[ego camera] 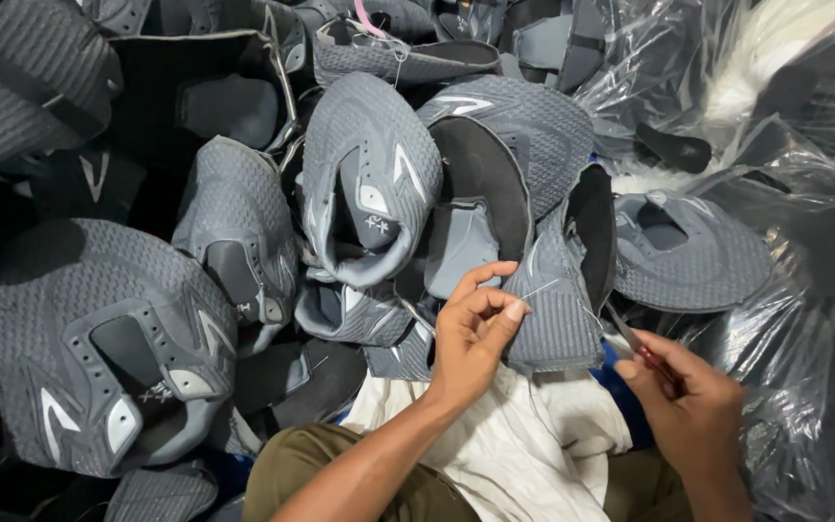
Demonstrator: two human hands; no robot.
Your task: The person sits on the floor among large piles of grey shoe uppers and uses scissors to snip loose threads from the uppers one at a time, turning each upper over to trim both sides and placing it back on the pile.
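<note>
My left hand (473, 332) pinches the edge of a grey knitted shoe upper (558, 309) and a thin thread that runs off it. My right hand (686, 398) is closed on a small thread-cutting tool (635, 340) with a red handle; its thin tip points up toward the right edge of the same upper. The upper rests over a white cloth (524, 445) on my lap.
A large pile of grey shoe uppers (369, 184) fills the left and centre. One lies at the right (693, 251). Crumpled clear plastic bags (804, 290) cover the right side. My olive trousers (311, 464) show at the bottom.
</note>
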